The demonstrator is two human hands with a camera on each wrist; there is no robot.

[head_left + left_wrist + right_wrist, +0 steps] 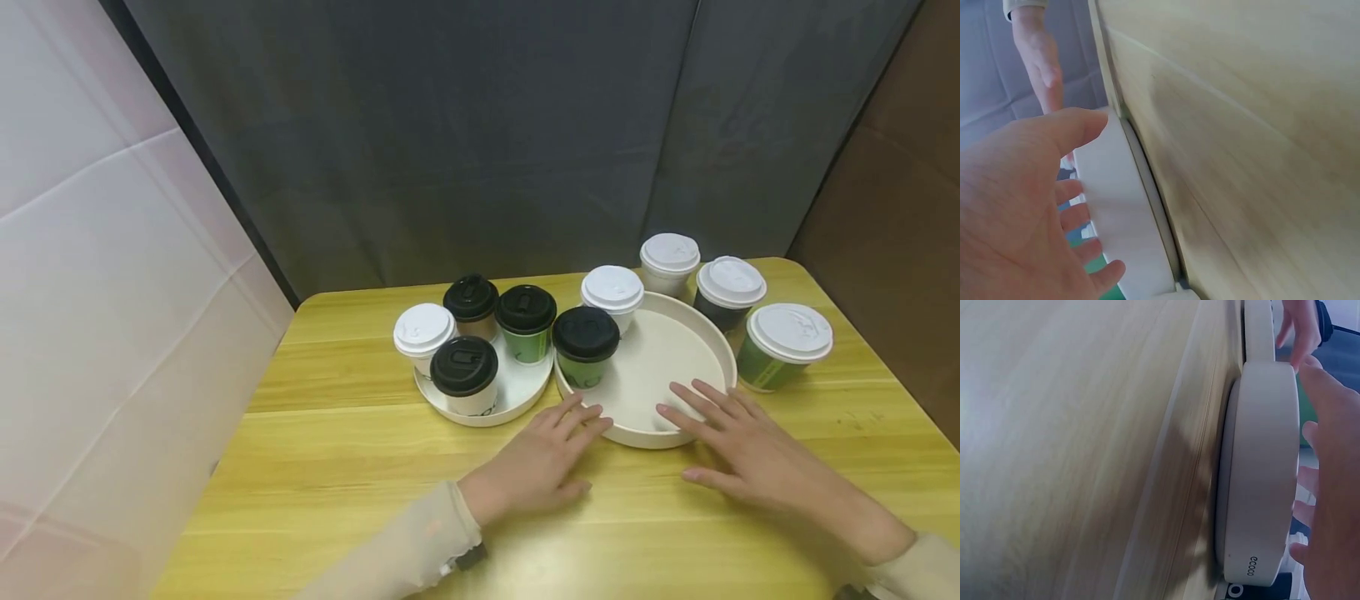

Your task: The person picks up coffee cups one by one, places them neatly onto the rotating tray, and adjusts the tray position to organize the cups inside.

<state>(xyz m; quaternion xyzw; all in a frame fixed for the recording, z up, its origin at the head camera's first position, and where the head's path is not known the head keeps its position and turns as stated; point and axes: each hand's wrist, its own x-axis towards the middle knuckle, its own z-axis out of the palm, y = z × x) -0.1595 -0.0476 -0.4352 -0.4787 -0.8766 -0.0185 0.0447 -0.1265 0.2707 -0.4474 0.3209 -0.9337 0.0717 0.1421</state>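
Observation:
My left hand [543, 462] is spread with relaxed fingers at the front left rim of a round cream tray [667, 367]. My right hand [738, 446] reaches over the front right rim of the same tray, fingers extended and thumb apart. Neither hand grips anything. In the tray stand a green paper cup with a black lid [585, 346] at the left and a white-lidded paper cup [612, 293] at the back left. The right wrist view shows the tray's outer wall [1263, 469] with small lettering, my right fingertips [1300, 553] along its rim.
A smaller white round tray [517, 400] touches the left side, holding several lidded paper cups [465, 375]. Behind and right of the cream tray stand three white-lidded cups: white [670, 262], dark [729, 292] and green [783, 346]. Grey fabric [420, 150] hangs behind the wooden table [337, 467].

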